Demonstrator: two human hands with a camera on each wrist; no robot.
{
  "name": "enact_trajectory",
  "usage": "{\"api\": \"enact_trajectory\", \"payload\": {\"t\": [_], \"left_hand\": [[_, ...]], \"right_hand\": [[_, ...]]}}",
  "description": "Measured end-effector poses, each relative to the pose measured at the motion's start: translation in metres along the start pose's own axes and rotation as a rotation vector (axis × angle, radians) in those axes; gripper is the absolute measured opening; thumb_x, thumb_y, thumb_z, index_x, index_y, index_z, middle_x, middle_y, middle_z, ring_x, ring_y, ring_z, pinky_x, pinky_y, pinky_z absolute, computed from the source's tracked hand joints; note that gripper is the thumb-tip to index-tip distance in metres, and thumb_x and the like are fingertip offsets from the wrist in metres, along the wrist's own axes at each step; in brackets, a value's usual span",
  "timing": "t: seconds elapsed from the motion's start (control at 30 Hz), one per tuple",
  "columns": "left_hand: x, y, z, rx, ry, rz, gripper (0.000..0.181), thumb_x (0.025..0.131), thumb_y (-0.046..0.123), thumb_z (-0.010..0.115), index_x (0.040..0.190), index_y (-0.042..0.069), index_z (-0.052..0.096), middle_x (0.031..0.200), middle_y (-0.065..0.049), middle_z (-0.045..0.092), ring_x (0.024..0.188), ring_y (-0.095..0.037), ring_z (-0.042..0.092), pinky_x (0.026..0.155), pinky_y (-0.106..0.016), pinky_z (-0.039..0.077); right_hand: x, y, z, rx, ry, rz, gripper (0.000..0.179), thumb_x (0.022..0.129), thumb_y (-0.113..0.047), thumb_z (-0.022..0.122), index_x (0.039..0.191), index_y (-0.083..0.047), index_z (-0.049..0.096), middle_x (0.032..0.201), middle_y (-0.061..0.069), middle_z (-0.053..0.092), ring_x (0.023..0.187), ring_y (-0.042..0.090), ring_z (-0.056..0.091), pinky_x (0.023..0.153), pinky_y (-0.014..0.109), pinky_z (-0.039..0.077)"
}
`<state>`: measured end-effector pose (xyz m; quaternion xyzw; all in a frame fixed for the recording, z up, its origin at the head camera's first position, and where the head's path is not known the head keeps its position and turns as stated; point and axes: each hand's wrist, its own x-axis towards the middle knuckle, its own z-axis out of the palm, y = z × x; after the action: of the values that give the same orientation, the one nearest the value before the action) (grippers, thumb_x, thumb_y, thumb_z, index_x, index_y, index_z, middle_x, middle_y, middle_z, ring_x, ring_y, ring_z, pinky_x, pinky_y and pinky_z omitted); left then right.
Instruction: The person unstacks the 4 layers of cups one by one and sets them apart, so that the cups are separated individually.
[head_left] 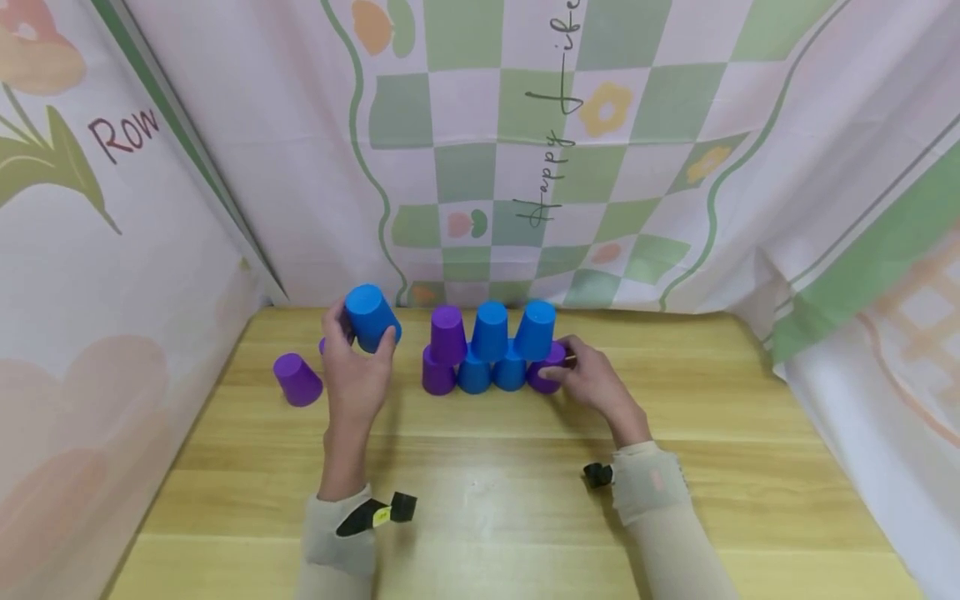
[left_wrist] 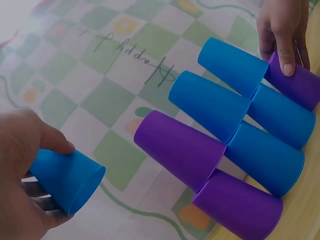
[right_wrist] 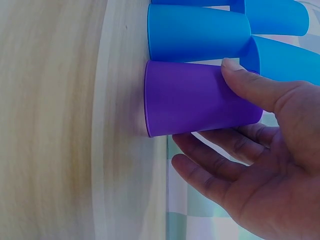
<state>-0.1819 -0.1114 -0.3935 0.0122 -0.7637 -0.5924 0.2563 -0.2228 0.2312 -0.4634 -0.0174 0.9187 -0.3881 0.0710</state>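
Observation:
My left hand (head_left: 354, 379) holds a blue cup (head_left: 369, 315) above the table, left of a stack of upside-down cups; thumb and fingers lie on opposite sides of it. The stack's lower row runs from a purple cup (head_left: 438, 372) through blue cups to another purple cup (right_wrist: 190, 100) at the right end. My right hand (head_left: 596, 385) grips that end cup, thumb on its near side and fingers behind. On the upper row stand a purple cup (head_left: 447, 335), a blue cup (head_left: 491, 332) and another blue cup (head_left: 536, 330).
A loose purple cup (head_left: 297, 381) stands on the wooden table (head_left: 480, 500) at the left. Behind my left hand, a bit of another purple cup (head_left: 322, 345) shows. A printed curtain (head_left: 465, 175) hangs along the table's back edge.

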Motion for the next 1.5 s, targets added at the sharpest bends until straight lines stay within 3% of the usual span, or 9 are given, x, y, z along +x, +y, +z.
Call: {"api": "enact_trajectory", "payload": {"t": [0.37, 0.53, 0.77, 1.0, 1.23, 1.5], "left_hand": [[0.006, -0.006, -0.013, -0.002, 0.018, -0.052, 0.069, 0.096, 0.005, 0.074, 0.155, 0.006, 0.037, 0.156, -0.022, 0.049, 0.144, -0.039, 0.049, 0.121, -0.057, 0.040], [0.007, -0.010, -0.017, 0.049, -0.047, -0.107, 0.071, 0.097, 0.006, 0.072, 0.158, 0.011, 0.036, 0.160, -0.019, 0.045, 0.149, -0.041, 0.043, 0.122, -0.063, 0.036], [0.009, -0.017, -0.022, 0.142, -0.130, -0.132, 0.077, 0.097, 0.005, 0.070, 0.163, 0.016, 0.032, 0.164, -0.017, 0.041, 0.151, -0.043, 0.039, 0.120, -0.069, 0.034], [0.014, -0.030, -0.021, 0.204, -0.170, -0.165, 0.070, 0.093, 0.003, 0.071, 0.155, 0.010, 0.040, 0.159, -0.018, 0.047, 0.149, -0.041, 0.043, 0.121, -0.067, 0.035], [0.017, -0.050, -0.016, 0.223, -0.228, -0.248, 0.068, 0.093, 0.004, 0.070, 0.153, 0.003, 0.038, 0.157, -0.027, 0.046, 0.150, -0.046, 0.040, 0.124, -0.065, 0.032], [0.017, -0.071, -0.008, 0.282, -0.252, -0.256, 0.063, 0.091, 0.003, 0.070, 0.149, -0.001, 0.043, 0.151, -0.029, 0.052, 0.146, -0.046, 0.046, 0.124, -0.059, 0.035]], "right_hand": [[0.001, -0.001, -0.001, -0.008, 0.002, 0.006, 0.054, 0.101, -0.034, 0.072, 0.143, -0.005, 0.052, 0.136, 0.022, 0.064, 0.125, 0.043, 0.062, 0.105, 0.057, 0.055], [0.000, 0.000, 0.000, -0.003, 0.003, 0.005, 0.054, 0.101, -0.034, 0.072, 0.143, -0.005, 0.052, 0.137, 0.023, 0.064, 0.126, 0.043, 0.062, 0.104, 0.057, 0.055], [0.001, 0.000, 0.002, 0.002, -0.005, 0.015, 0.056, 0.101, -0.034, 0.071, 0.144, -0.005, 0.051, 0.138, 0.023, 0.063, 0.127, 0.043, 0.062, 0.105, 0.057, 0.055], [0.001, 0.001, 0.000, 0.003, -0.002, 0.000, 0.054, 0.102, -0.033, 0.071, 0.143, -0.004, 0.052, 0.136, 0.024, 0.064, 0.125, 0.043, 0.062, 0.104, 0.057, 0.055], [0.001, 0.000, -0.001, 0.005, 0.000, 0.003, 0.054, 0.101, -0.032, 0.071, 0.143, -0.004, 0.052, 0.137, 0.024, 0.064, 0.126, 0.043, 0.062, 0.105, 0.058, 0.055], [0.001, -0.001, -0.001, 0.004, 0.003, -0.002, 0.055, 0.101, -0.032, 0.072, 0.144, -0.003, 0.052, 0.136, 0.025, 0.064, 0.125, 0.043, 0.062, 0.104, 0.057, 0.055]]}}
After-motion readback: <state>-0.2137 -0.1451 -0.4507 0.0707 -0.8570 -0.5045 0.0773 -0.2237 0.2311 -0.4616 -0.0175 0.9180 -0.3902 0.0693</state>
